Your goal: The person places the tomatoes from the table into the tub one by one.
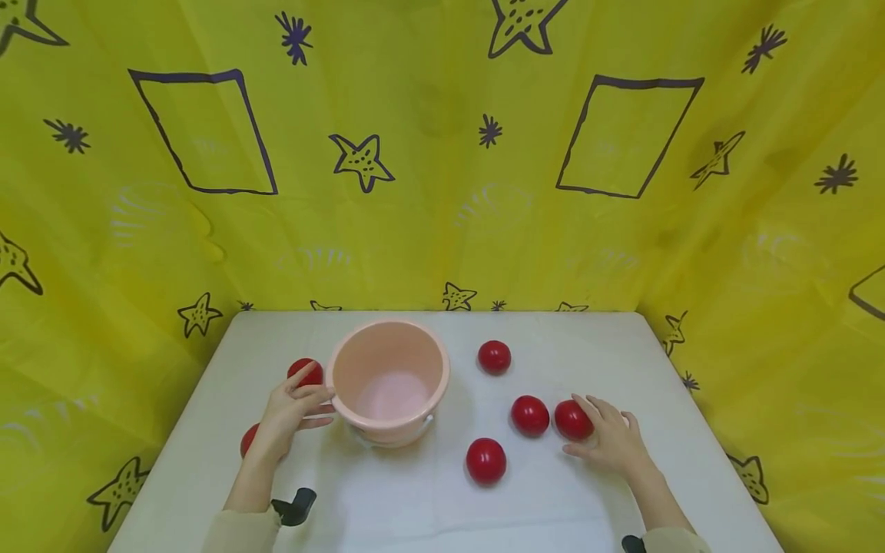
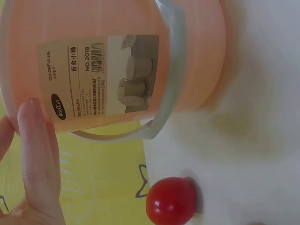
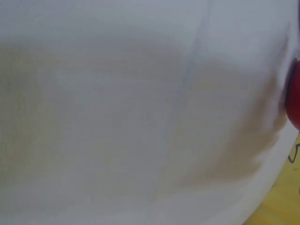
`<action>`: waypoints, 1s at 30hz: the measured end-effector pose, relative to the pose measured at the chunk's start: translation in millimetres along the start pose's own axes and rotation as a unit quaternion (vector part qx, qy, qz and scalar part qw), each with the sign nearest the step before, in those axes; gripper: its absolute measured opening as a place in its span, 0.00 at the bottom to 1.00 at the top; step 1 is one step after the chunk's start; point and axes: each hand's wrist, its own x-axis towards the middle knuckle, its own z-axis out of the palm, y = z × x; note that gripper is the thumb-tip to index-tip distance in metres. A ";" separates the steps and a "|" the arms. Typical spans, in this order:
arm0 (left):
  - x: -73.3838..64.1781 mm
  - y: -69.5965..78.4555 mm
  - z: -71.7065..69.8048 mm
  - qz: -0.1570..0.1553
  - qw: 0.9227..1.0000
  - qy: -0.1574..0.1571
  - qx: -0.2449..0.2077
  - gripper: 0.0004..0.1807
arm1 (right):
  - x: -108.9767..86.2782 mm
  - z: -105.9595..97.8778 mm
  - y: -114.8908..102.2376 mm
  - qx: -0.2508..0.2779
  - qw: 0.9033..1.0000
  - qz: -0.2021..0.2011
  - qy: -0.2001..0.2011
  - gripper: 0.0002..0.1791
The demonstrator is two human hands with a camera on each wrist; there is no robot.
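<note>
A pale pink bucket [image 1: 389,430] with a grey handle [image 2: 176,61] and a paper label stands upright on the white table. My left hand [image 1: 286,411] is at the bucket's left rim, its fingers extended and touching the rim. Past those fingers lies a red tomato-like ball [image 1: 305,372]; a second [image 1: 250,440] is partly hidden behind the wrist. On the right, my right hand [image 1: 608,438] reaches around a red tomato-like ball [image 1: 572,420], fingers over its far side and thumb near its front, seemingly apart from it. The right wrist view shows only a sliver of a ball [image 3: 294,98].
More red tomato-like balls lie between the bucket and my right hand: one beside the reached ball [image 1: 530,415], one nearer me [image 1: 486,461], one farther back [image 1: 494,357]. A yellow curtain [image 1: 429,230] with drawn stars borders the table [image 1: 553,507] at the back and sides.
</note>
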 end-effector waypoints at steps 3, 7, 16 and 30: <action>-1.1 1.6 1.1 0.001 1.000 -0.002 0.000 0.40 | 1.0 0.8 -0.6 0.004 1.000 0.000 0.003 0.48; -2.0 4.9 2.2 -0.005 1.000 -0.003 0.008 0.39 | 2.7 1.7 0.4 0.004 1.000 0.002 0.009 0.47; 2.2 4.8 1.2 -0.011 1.000 -0.015 0.009 0.37 | 9.9 9.1 8.0 0.009 1.000 0.016 0.019 0.44; 3.4 3.4 1.4 -0.019 0.999 -0.025 -0.007 0.34 | 14.1 12.2 9.6 -0.012 1.000 0.007 0.016 0.42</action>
